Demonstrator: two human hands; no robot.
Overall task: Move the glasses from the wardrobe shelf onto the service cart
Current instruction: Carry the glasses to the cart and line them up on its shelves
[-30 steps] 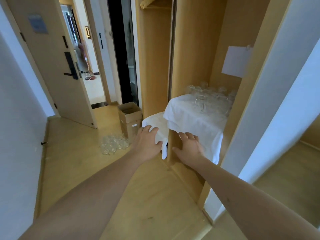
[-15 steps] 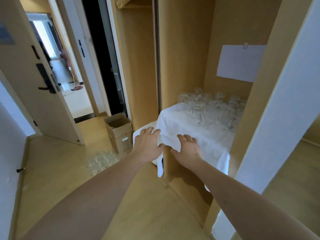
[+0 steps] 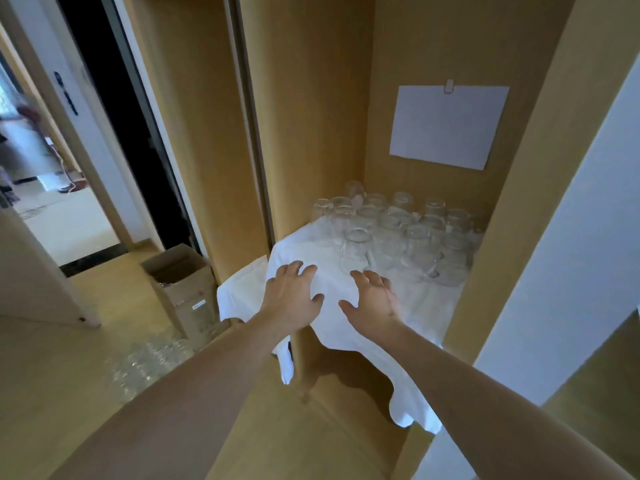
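clear glasses (image 3: 398, 233), white cloth (image 3: 346, 320), tan wardrobe (image 3: 311, 116)

Roughly twenty clear glasses (image 3: 398, 233) crowd the far right of one white cloth (image 3: 346, 327); a second, uncountable cluster of glasses (image 3: 149, 362) on the near-left floor; one cardboard box (image 3: 183, 285); one paper sheet (image 3: 446, 126); two hands, left hand (image 3: 294, 296) and right hand (image 3: 374, 303)

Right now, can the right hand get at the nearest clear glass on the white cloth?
Probably yes: the right hand is open, fingertips just short of the nearest clear glass, only bare white cloth between them.
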